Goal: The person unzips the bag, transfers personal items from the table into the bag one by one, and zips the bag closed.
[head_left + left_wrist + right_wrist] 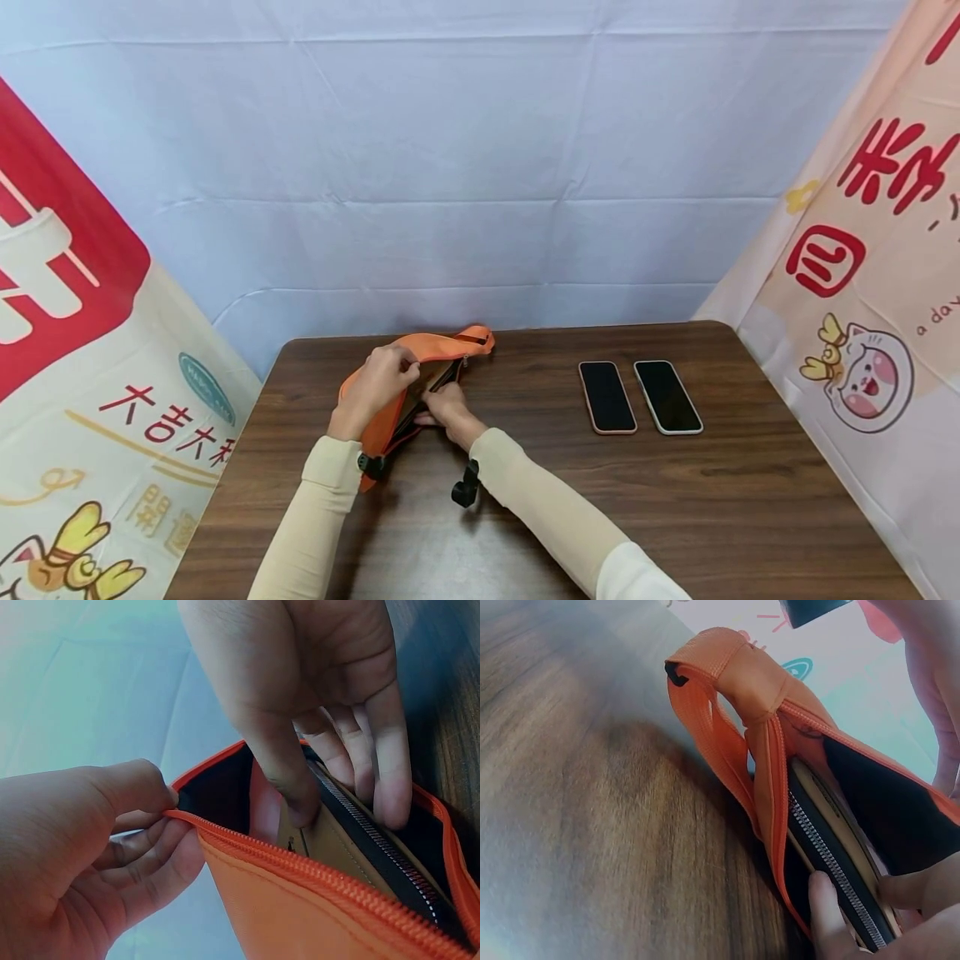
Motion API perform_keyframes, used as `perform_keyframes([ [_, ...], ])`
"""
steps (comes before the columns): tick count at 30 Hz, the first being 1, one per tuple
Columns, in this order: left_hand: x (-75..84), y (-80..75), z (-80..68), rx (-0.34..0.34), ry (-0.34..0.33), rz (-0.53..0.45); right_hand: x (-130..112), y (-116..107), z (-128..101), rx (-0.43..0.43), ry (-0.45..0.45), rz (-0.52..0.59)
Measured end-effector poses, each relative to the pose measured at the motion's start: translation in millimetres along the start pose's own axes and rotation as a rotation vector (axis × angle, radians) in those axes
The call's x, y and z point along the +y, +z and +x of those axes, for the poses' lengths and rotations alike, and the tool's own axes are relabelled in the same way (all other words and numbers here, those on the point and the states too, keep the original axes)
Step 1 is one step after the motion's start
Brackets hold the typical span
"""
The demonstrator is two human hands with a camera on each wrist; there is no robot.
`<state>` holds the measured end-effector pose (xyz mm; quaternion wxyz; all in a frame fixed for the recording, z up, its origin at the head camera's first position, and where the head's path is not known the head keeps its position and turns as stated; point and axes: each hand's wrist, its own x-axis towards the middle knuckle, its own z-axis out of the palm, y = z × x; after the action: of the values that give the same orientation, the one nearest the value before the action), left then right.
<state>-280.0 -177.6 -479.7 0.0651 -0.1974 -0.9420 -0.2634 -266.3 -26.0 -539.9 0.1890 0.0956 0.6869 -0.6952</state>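
Tan zip wallet (341,851): lower part hidden inside orange zip bag (277,907); small dark mark (291,844) unreadable. Left wrist view: left hand (97,851) cut off at left, right hand (300,675) at top. Head view: wooden table (750,500) cropped at bottom.

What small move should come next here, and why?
Probably the left hand should draw its edge of the orange bag slightly wider. It pinches that edge, while the right hand grips the tan zippered wallet inside the bag, thumb and fingers on either side; more room should help the wallet move without catching.
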Motion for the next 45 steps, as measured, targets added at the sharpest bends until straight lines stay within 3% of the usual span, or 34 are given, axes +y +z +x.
perform_keyframes([
  [9,-2.3,1.7,-1.4,-0.008,-0.024,-0.016,-1,-7,3,0.012,0.027,-0.087],
  [33,-2.7,-1.1,1.7,-0.015,-0.025,-0.016,-11,-16,-3,-0.017,-0.111,-0.229],
  [45,-3.6,0.5,3.4,-0.013,-0.022,-0.019,-15,-23,-11,0.012,-0.175,-0.311],
])
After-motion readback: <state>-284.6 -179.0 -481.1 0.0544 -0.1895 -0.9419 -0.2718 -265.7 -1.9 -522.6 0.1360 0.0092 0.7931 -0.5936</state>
